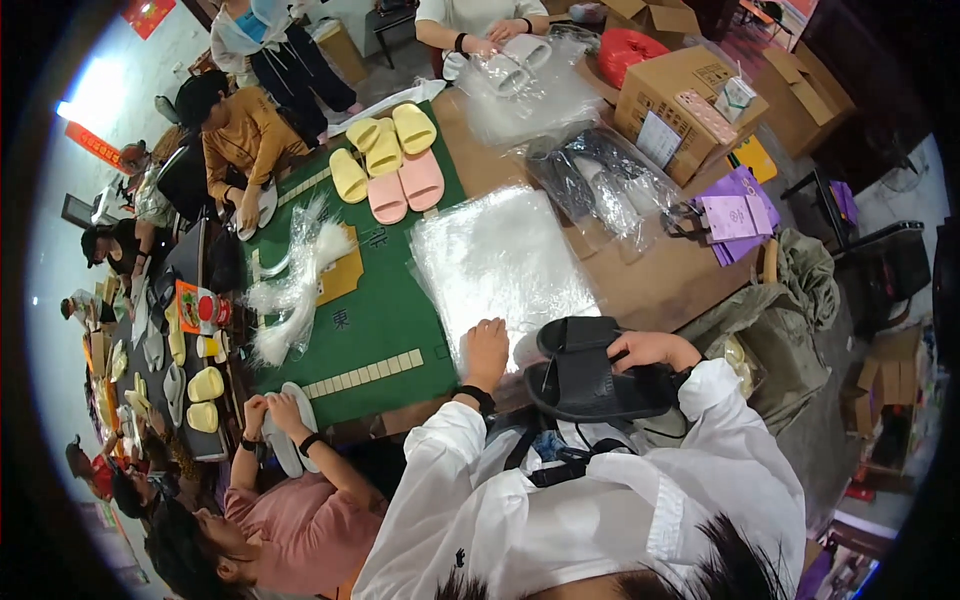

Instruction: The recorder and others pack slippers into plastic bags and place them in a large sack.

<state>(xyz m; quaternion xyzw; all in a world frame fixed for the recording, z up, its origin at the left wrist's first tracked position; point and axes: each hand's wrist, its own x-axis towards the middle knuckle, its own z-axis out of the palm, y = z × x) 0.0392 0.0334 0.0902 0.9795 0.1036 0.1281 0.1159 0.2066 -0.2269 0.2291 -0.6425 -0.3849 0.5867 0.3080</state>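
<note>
The right hand (655, 350) grasps black slippers (587, 372) while the left hand (486, 354) touches clear bags (508, 255), whether pinching unclear; a light rub should best separate one.

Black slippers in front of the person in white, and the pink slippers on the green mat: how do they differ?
The right hand grips the black slippers; no hand touches the pink slippers. The pink slippers lie on the green mat beside yellow slippers, while the black slippers are close to the person's body. Both are pairs of footwear.
</note>
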